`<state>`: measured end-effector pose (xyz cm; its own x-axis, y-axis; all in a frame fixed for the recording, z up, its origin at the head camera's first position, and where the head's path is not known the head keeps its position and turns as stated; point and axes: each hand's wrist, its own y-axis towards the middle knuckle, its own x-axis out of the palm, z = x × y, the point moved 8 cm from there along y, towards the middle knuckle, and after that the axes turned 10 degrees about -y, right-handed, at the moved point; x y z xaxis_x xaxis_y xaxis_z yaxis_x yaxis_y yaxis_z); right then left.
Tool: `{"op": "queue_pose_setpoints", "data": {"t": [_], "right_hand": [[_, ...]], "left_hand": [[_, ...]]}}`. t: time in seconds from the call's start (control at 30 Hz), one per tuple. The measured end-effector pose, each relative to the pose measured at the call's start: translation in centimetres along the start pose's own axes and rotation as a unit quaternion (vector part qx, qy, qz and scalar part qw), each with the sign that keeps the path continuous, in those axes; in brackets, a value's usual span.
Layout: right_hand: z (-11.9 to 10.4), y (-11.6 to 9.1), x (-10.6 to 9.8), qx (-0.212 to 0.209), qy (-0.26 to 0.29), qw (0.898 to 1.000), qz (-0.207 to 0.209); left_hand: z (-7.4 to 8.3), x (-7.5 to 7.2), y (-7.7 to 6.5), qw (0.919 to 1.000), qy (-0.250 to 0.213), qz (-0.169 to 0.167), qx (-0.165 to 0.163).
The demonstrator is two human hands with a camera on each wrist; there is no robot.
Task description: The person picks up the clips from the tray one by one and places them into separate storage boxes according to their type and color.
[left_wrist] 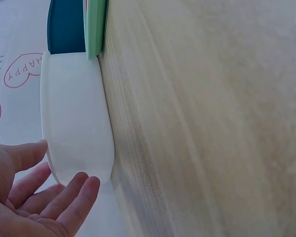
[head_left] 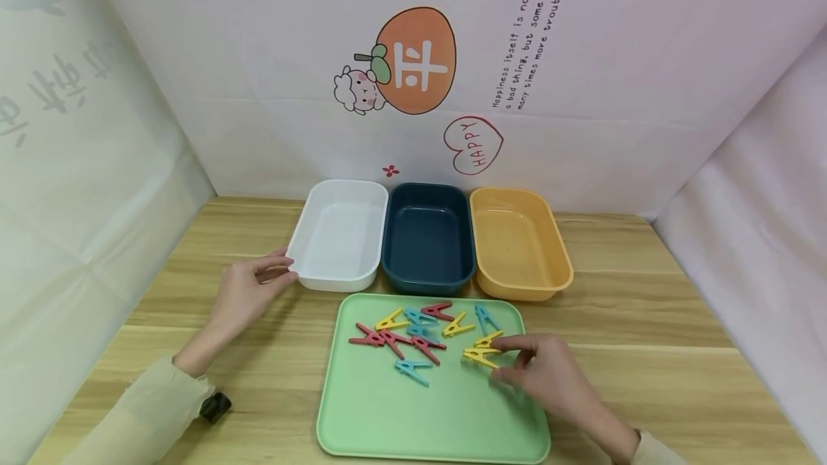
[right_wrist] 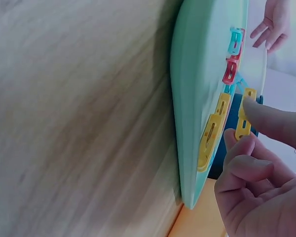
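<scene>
Beside the near left corner of the white tub, my left hand has its fingers loosely extended, the tips right at the rim. My right hand pinches a yellow clothespin between thumb and fingers, over the right side of the green tray. Close by on that tray is another yellow clothespin. Red, blue and yellow clothespins lie loosely grouped on its far half, among them a blue clothespin and a red clothespin.
A dark blue tub and a yellow tub stand in a row with the white one, behind the tray. A printed cloth hangs behind them. On the wooden table, a small black object sits by my left sleeve.
</scene>
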<state>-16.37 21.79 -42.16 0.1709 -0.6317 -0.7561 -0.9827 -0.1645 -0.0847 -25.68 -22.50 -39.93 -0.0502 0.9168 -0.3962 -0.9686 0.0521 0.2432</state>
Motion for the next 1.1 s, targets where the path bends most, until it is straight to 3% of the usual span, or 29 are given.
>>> {"op": "queue_pose_setpoints", "data": {"t": [0.5,0.73,1.1], "right_hand": [[0.7,0.3,-0.1,0.021,0.073,0.996,-0.044],[0.6,0.3,-0.8,0.057,0.069,0.996,-0.024],[-0.7,0.9,-3.1,0.018,0.103,0.994,0.009]], "left_hand": [[-0.5,0.1,0.2,0.9998,0.016,-0.008,-0.008],[-0.3,0.0,0.3,1.0,0.004,-0.006,-0.005],[-0.4,0.1,0.2,0.9999,0.009,-0.008,-0.009]]}}
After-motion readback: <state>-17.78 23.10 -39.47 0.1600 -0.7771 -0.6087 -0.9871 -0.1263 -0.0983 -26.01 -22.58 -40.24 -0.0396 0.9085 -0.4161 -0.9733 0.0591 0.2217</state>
